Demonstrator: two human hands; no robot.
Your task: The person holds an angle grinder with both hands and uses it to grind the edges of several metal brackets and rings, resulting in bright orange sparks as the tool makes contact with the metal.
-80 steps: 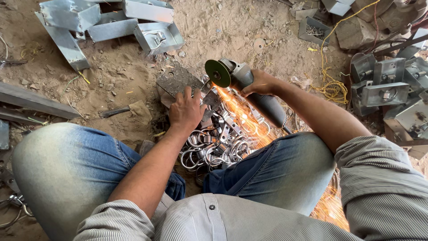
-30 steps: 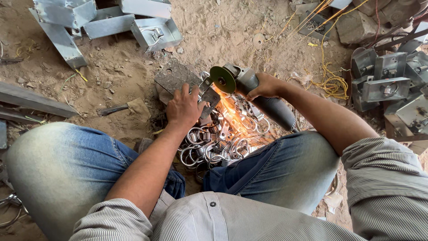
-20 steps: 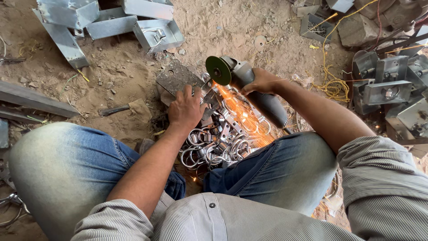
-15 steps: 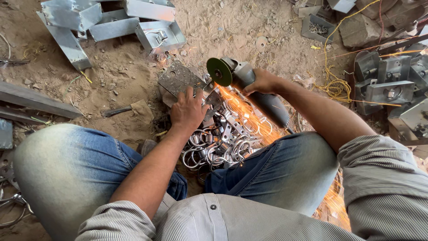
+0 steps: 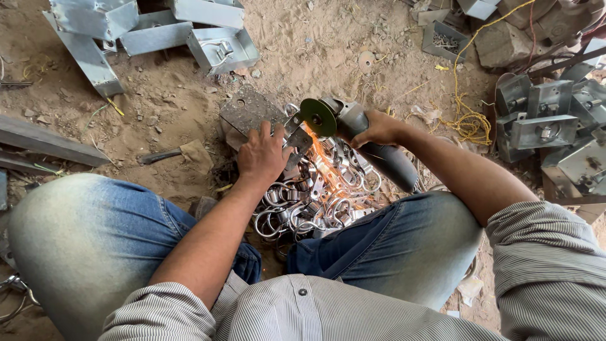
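Observation:
My right hand (image 5: 374, 129) grips a grey angle grinder (image 5: 360, 136) whose green disc (image 5: 317, 117) touches a small metal piece (image 5: 298, 140) and throws orange sparks (image 5: 325, 161) toward me. My left hand (image 5: 263, 156) presses that piece down against a flat steel plate (image 5: 251, 113) lying on the sandy ground. A heap of shiny metal ring clamps (image 5: 309, 202) lies between my knees, just below both hands.
Galvanised steel brackets (image 5: 158, 28) lie at the top left and more boxy ones (image 5: 543, 120) at the right. A yellow cord (image 5: 467, 120) trails near the right arm. A dark steel bar (image 5: 44, 148) lies at the left, a small hammer (image 5: 173, 153) beside the plate.
The grinder has shifted slightly back and forth over the piece, with sparks flaring stronger and weaker. My left hand has stayed pressed on the piece.

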